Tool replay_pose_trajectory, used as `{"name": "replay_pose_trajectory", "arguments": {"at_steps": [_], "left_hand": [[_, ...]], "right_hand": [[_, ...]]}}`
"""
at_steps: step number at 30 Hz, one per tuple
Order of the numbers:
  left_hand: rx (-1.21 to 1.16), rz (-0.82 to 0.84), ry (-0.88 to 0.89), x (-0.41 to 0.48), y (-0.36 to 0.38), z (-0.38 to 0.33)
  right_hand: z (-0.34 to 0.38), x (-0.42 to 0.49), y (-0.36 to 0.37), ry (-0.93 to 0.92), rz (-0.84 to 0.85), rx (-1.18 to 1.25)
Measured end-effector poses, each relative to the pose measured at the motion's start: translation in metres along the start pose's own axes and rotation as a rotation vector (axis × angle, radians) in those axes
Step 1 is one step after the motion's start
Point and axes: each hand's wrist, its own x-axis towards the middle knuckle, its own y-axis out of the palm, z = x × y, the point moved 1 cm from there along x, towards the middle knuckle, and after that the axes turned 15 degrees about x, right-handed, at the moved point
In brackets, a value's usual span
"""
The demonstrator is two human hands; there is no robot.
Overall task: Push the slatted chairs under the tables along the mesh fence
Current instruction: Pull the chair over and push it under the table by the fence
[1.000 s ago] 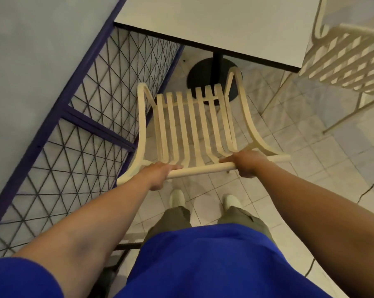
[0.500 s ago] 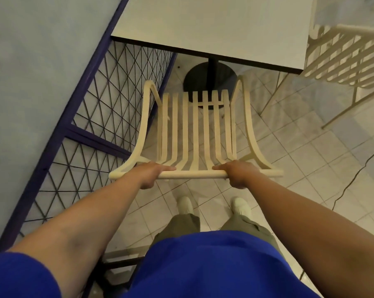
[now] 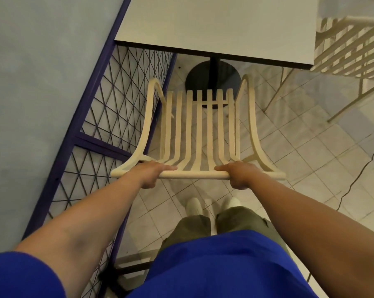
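A cream slatted chair (image 3: 199, 130) stands in front of me, its seat facing a white square table (image 3: 220, 29) on a black pedestal base (image 3: 194, 78). My left hand (image 3: 149, 173) grips the chair's top rail near its left end. My right hand (image 3: 238, 174) grips the same rail near its right end. The seat's front edge lies short of the table's near edge. The purple-framed mesh fence (image 3: 108, 117) runs along the chair's left side.
A second cream slatted chair (image 3: 349, 52) stands at the table's right side. A pale blue wall (image 3: 35, 82) lies beyond the fence. Below me are a tiled floor (image 3: 311, 164) with a crack and my white shoes (image 3: 194, 206).
The chair has straightened to face the table squarely and shifted slightly away from the fence. Both hands have kept their grip on the top rail.
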Motion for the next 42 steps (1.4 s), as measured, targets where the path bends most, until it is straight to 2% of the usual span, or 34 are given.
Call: {"name": "replay_pose_trajectory", "arguments": {"at_steps": [8, 19, 26, 42], "left_hand": [[-0.056, 0.016, -0.050, 0.002, 0.006, 0.002], [0.009, 0.042, 0.048, 0.003, 0.005, 0.011], [0.055, 0.044, 0.068, 0.001, -0.002, 0.058], [0.090, 0.042, 0.130, 0.007, -0.013, 0.109]], "right_hand": [[-0.010, -0.003, -0.012, -0.058, 0.119, 0.015], [-0.006, -0.008, -0.006, 0.011, 0.060, 0.027], [0.033, 0.007, 0.013, 0.047, -0.007, 0.092], [0.074, 0.029, 0.013, 0.074, 0.013, 0.122]]}}
